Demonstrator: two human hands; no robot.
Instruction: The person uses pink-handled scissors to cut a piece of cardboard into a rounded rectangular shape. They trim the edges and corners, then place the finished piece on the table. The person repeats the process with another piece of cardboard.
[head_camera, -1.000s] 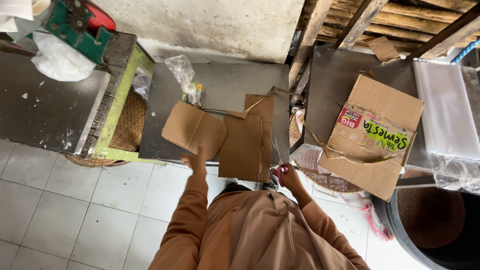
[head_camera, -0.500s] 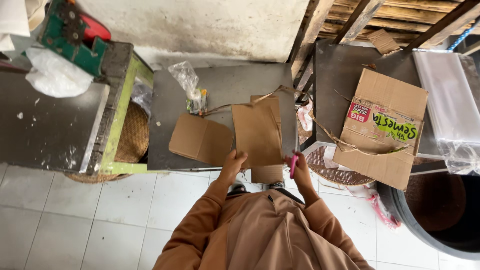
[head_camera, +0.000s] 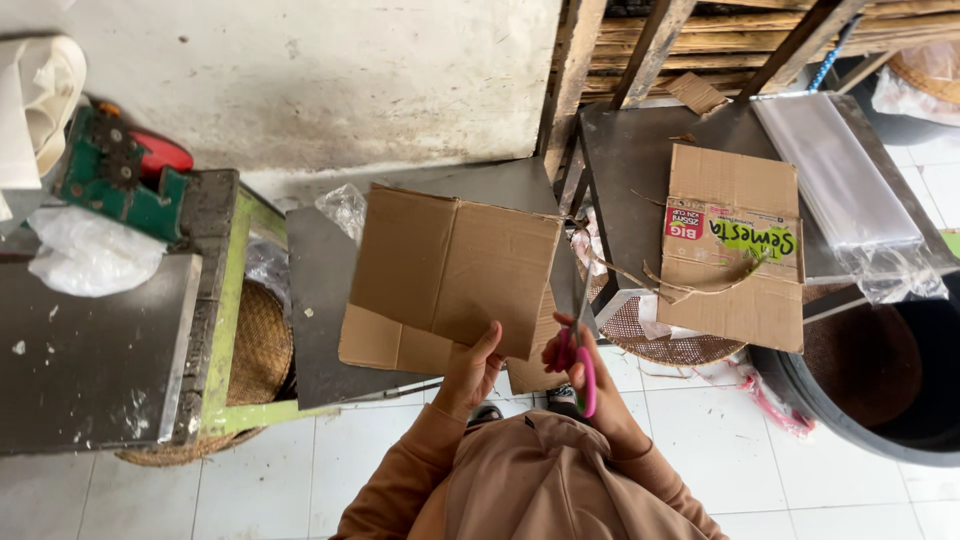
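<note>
Seen from above, our left hand (head_camera: 470, 372) grips the lower edge of a flat brown cardboard (head_camera: 450, 275), thumb on its face, holding it up over a dark metal table (head_camera: 320, 300). Our right hand (head_camera: 590, 385) is closed around pink-handled scissors (head_camera: 583, 345), whose blades point up along the cardboard's right edge. A printed box (head_camera: 735, 245) lies flattened on the table to the right, beside a clear plastic sheet (head_camera: 840, 185). A black tub (head_camera: 880, 390) stands below it.

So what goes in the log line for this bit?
left hand: holds flat brown cardboard piece | right hand: grips pink-handled scissors at its edge
</note>
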